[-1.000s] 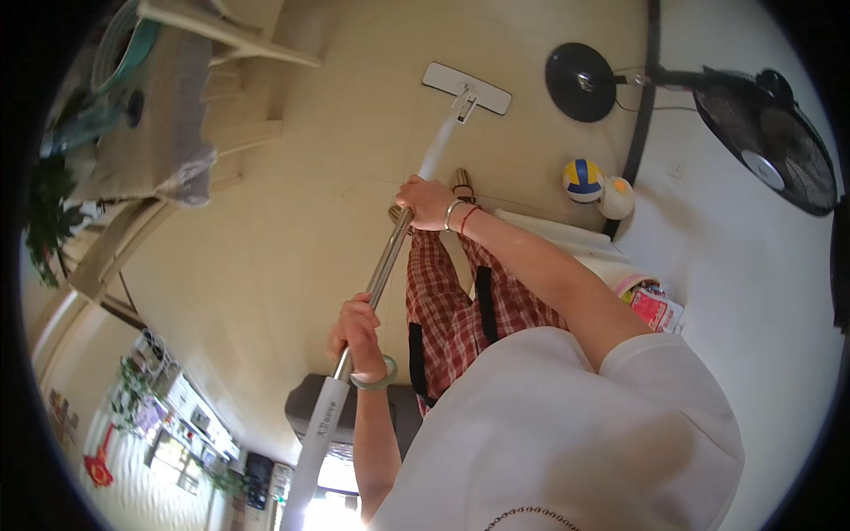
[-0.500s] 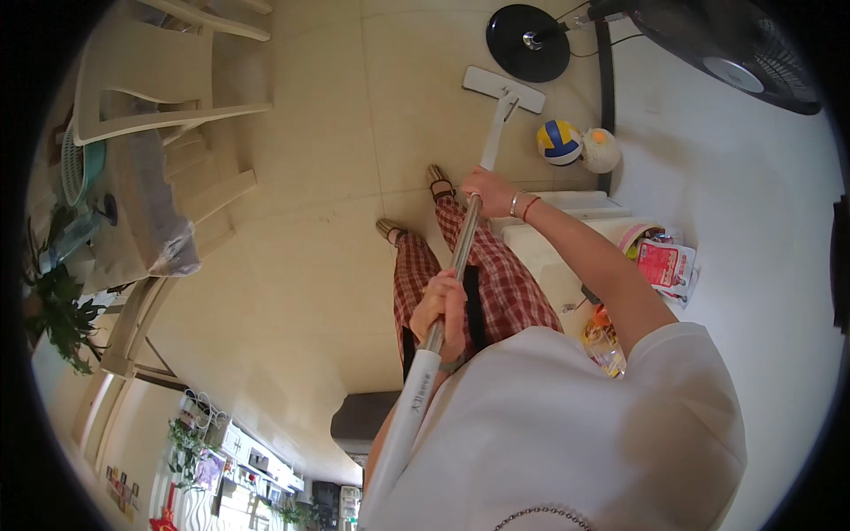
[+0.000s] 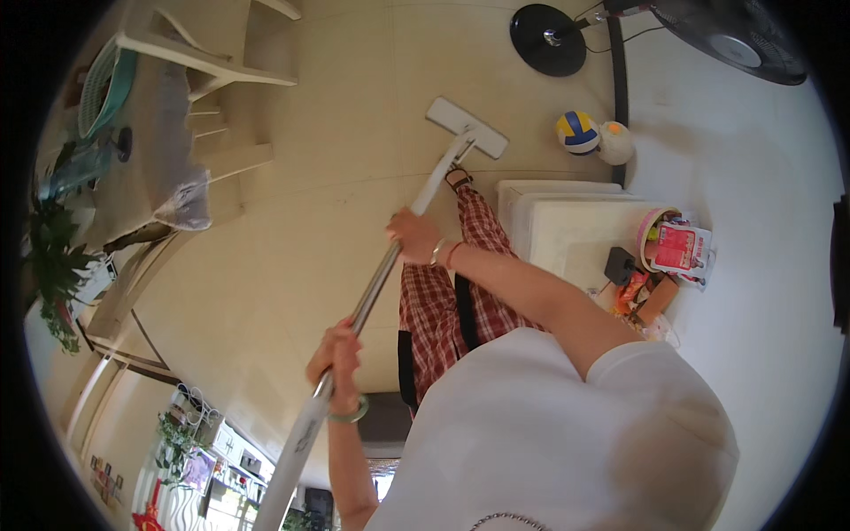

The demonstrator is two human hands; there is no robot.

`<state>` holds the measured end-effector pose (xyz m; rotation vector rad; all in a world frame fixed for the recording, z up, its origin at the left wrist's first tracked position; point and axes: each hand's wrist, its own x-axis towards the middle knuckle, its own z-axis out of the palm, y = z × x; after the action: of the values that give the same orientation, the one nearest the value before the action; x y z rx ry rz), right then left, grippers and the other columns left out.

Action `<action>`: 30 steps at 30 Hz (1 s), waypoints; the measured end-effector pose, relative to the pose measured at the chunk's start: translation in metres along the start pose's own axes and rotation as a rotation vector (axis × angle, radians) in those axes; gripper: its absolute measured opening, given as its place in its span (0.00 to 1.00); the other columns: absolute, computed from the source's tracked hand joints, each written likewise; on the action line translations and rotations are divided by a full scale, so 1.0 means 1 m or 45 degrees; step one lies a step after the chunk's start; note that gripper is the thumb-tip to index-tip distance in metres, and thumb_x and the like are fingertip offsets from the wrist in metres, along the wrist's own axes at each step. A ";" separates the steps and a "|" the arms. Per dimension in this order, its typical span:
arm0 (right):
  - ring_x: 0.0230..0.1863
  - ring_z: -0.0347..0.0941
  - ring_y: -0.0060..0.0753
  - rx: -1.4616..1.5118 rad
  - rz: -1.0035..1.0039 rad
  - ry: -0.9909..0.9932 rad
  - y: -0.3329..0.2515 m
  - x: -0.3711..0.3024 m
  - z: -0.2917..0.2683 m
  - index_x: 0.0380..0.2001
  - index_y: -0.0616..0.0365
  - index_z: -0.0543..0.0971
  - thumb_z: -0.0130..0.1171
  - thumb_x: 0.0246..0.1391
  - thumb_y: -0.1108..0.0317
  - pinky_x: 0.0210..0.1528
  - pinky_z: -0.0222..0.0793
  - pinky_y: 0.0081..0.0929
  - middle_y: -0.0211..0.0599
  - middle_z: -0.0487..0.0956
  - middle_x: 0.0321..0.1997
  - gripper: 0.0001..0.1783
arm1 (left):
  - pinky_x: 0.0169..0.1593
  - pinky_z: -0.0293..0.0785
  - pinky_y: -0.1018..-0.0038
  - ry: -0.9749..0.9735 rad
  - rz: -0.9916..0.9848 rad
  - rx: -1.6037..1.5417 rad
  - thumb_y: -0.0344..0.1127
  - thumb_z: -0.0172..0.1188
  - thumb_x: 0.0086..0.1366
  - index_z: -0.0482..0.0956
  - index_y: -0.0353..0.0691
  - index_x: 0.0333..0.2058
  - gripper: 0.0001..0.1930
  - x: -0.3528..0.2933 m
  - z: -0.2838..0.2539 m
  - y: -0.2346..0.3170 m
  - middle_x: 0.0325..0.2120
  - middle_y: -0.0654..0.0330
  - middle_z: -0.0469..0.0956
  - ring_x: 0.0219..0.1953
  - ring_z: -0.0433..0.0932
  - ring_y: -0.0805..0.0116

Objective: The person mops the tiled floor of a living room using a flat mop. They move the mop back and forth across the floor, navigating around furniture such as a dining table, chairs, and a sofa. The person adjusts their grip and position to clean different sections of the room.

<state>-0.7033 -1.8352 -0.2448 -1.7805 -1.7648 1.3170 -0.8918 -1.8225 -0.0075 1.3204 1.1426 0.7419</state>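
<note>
A flat mop (image 3: 375,288) with a silver and white pole slants across the view, from the lower left up toward the far middle. My right hand (image 3: 414,235) is closed around the pole just below its white lower section. Farther back along the pole, my left hand (image 3: 338,356) grips it near the white handle end. The rectangular white mop head (image 3: 467,127) lies on the tiled floor just beyond my right foot, which it partly hides.
A black round fan base (image 3: 549,40) stands at the far right by the wall. A ball (image 3: 577,133) and a pale round toy (image 3: 616,143) lie beside a white cabinet (image 3: 567,221) topped with snack packs (image 3: 682,248). Cream chairs (image 3: 204,66) and a covered table (image 3: 159,150) are on the left.
The mop head has moved left and nearer to me. Both hands, still gripping the pole, have shifted left, and the pole now slants more.
</note>
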 end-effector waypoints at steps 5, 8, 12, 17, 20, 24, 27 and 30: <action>0.46 0.67 0.40 0.166 -0.127 -0.188 -0.107 0.024 0.066 0.23 0.53 0.76 0.59 0.44 0.64 0.35 0.67 0.40 0.32 0.75 0.31 0.06 | 0.53 0.70 0.53 0.103 0.017 0.186 0.25 0.44 0.64 0.63 0.38 0.15 0.16 -0.051 -0.086 0.031 0.14 0.59 0.65 0.24 0.68 0.69; 0.47 0.68 0.38 0.199 -0.286 -0.245 -0.142 0.036 0.087 0.25 0.53 0.77 0.58 0.46 0.63 0.36 0.68 0.40 0.34 0.76 0.32 0.07 | 0.54 0.69 0.53 0.193 0.024 0.269 0.26 0.45 0.64 0.58 0.41 0.14 0.17 -0.067 -0.097 0.049 0.12 0.62 0.59 0.24 0.64 0.71; 0.45 0.71 0.38 0.008 -0.307 -0.538 -0.151 0.041 0.076 0.28 0.51 0.79 0.57 0.49 0.60 0.38 0.70 0.40 0.36 0.76 0.33 0.08 | 0.53 0.70 0.55 0.374 0.085 0.220 0.27 0.42 0.64 0.55 0.44 0.14 0.18 -0.079 -0.095 0.030 0.11 0.62 0.58 0.23 0.64 0.71; 0.39 0.74 0.39 -0.068 -0.263 -0.717 -0.114 0.015 0.023 0.29 0.51 0.80 0.56 0.51 0.57 0.34 0.71 0.41 0.36 0.77 0.33 0.10 | 0.46 0.71 0.55 0.382 0.244 0.234 0.32 0.38 0.69 0.57 0.46 0.20 0.15 -0.080 -0.037 0.016 0.11 0.65 0.57 0.22 0.63 0.70; 0.35 0.75 0.39 -0.118 -0.225 -0.785 -0.077 -0.009 -0.008 0.30 0.51 0.81 0.54 0.52 0.57 0.30 0.71 0.42 0.36 0.78 0.31 0.12 | 0.46 0.71 0.56 0.361 0.253 0.068 0.33 0.37 0.70 0.57 0.46 0.20 0.16 -0.078 0.001 0.012 0.11 0.65 0.57 0.22 0.63 0.70; 0.30 0.73 0.37 -0.151 -0.112 -0.881 -0.019 -0.038 -0.050 0.26 0.54 0.80 0.53 0.52 0.59 0.26 0.68 0.42 0.37 0.76 0.26 0.12 | 0.44 0.73 0.55 0.339 0.157 -0.035 0.33 0.39 0.71 0.59 0.42 0.17 0.19 -0.058 0.058 0.008 0.10 0.62 0.59 0.22 0.65 0.69; 0.26 0.70 0.37 -0.202 -0.073 -0.928 0.038 -0.062 -0.071 0.22 0.56 0.78 0.52 0.50 0.62 0.24 0.65 0.41 0.37 0.74 0.23 0.11 | 0.45 0.71 0.56 0.298 0.043 -0.144 0.33 0.40 0.71 0.58 0.43 0.20 0.16 -0.041 0.107 0.001 0.12 0.63 0.58 0.23 0.64 0.69; 0.25 0.69 0.38 -0.183 0.008 -0.984 0.088 -0.085 -0.090 0.20 0.58 0.76 0.52 0.48 0.63 0.24 0.64 0.41 0.37 0.73 0.21 0.11 | 0.49 0.69 0.54 0.286 -0.071 -0.247 0.34 0.40 0.71 0.59 0.43 0.22 0.15 -0.029 0.155 -0.008 0.13 0.63 0.58 0.24 0.64 0.69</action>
<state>-0.5646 -1.8958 -0.2317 -1.4238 -2.2621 2.1190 -0.7584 -1.9048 -0.0274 1.0581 1.2458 0.9529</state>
